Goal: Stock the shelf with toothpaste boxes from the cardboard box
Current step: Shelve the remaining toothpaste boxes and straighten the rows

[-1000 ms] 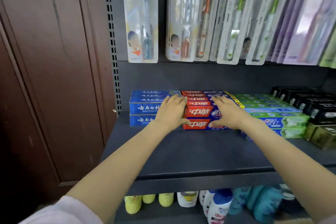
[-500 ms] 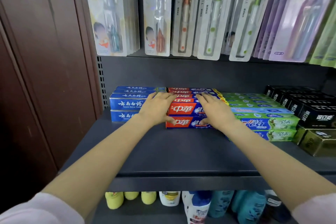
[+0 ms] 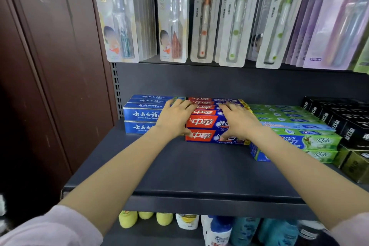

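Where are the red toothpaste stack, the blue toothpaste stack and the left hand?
red toothpaste stack (image 3: 201, 122), head view, front face of upper box.
blue toothpaste stack (image 3: 139, 115), head view, front face of upper box.
left hand (image 3: 174, 118), head view, back of hand.

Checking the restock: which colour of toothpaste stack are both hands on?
The red toothpaste stack, between the blue stack and green stack; left hand and right hand rest on it.

My left hand (image 3: 174, 119) covers the seam between the blue toothpaste boxes (image 3: 139, 115) and the red toothpaste boxes (image 3: 205, 122); my right hand (image 3: 240, 123) hides their right-hand lettering. The frame's top edge cuts off the toothbrush packs (image 3: 205, 26), and the bottom edge the bottles (image 3: 217, 229).
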A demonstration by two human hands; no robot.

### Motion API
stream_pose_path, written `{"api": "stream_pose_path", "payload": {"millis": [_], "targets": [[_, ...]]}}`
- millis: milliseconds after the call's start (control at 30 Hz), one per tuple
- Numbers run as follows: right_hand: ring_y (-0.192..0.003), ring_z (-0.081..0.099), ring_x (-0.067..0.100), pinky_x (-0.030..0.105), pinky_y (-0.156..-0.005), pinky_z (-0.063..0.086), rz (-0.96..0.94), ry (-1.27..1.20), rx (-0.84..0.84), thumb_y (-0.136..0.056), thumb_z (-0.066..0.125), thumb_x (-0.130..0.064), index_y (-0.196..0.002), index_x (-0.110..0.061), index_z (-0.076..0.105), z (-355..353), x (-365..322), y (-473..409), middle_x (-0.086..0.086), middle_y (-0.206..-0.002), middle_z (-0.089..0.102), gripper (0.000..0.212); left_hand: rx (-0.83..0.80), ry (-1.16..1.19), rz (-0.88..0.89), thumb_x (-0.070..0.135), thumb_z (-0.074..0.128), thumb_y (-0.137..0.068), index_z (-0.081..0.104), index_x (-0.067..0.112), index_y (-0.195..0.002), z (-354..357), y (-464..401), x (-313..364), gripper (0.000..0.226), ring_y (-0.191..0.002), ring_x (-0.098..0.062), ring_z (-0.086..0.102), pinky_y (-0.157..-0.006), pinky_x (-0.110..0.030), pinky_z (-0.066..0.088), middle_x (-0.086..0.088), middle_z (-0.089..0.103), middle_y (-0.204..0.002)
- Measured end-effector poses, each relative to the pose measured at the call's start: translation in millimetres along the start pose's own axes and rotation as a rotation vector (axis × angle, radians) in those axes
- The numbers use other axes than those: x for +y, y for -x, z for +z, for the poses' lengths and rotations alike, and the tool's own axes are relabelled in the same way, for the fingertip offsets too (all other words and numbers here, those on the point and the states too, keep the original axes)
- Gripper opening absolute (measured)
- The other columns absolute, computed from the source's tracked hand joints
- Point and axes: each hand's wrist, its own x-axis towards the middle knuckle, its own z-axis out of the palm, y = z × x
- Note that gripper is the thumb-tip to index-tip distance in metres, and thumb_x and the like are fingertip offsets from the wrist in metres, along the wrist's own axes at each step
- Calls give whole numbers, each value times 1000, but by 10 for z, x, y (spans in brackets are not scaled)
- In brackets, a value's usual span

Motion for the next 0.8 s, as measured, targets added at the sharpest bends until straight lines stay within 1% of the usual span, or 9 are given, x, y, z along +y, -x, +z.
{"api": "stream_pose_path", "payload": {"millis": [167,233,267,333,400,467,567,667,800], "targets": [[-145,17,27,37,-115,25,-16,-12,17,-70,78,-42,-151,-19,8,38,16,-42,7,-158,15,110,-90,48,-38,53,74,-70,21,23,-147,-36,-55,-3,98,-142,-21,24,-117,-43,12,0,30,-153],[-146,14,27,38,-116,21,-24,-61,-23,-70,76,-48,-151,-19,8,29,22,-36,7,-159,12,110,-150,125,-46,56,71,-71,21,21,-148,-90,-89,11,98,-143,-22,23,-118,-44,10,-2,29,-153],[-146,13,27,39,-117,19,-18,-154,-69,-70,73,-53,-151,-19,11,-11,40,-41,7,-159,12,108,-177,173,-48,58,68,-73,22,19,-148,-121,-109,13,96,-143,-22,23,-118,-44,10,-2,29,-154],[-145,18,27,41,-117,19,50,-457,-117,-76,62,-62,-149,-22,21,-133,128,-117,7,-158,16,93,-233,228,-26,61,62,-78,22,18,-149,-181,-153,-1,92,-142,-23,25,-117,-41,14,-4,29,-154],[-142,24,30,43,-116,24,174,-596,-35,-85,46,-64,-148,-21,25,-199,265,-270,10,-156,23,79,-291,272,-5,57,60,-82,17,16,-151,-207,-188,-24,91,-141,-23,28,-115,-37,22,-5,26,-156],[-141,28,31,38,-115,26,276,-565,-16,-92,38,-59,-148,-14,25,-169,395,-422,11,-154,28,74,-328,318,-8,52,61,-84,12,15,-152,-202,-209,-30,92,-143,-22,24,-115,-35,23,-5,17,-159],[-140,30,30,34,-112,28,302,-528,-114,-95,39,-53,-145,-7,31,-38,425,-534,12,-153,31,69,-341,356,-18,49,63,-83,8,15,-152,-167,-218,-21,95,-146,-22,16,-117,-39,21,-4,7,-160],[-139,32,30,36,-112,31,301,-515,-92,-94,40,-54,-144,-6,33,9,419,-565,15,-152,32,70,-333,358,-21,50,63,-83,7,15,-152,-139,-221,-28,96,-147,-22,14,-118,-39,19,-5,5,-160],[-141,27,29,35,-113,27,282,-474,-93,-94,38,-54,-147,-6,29,14,424,-563,13,-154,27,71,-329,357,-18,48,64,-83,6,15,-152,-143,-209,-16,96,-147,-23,13,-117,-37,19,-6,4,-160]]}}
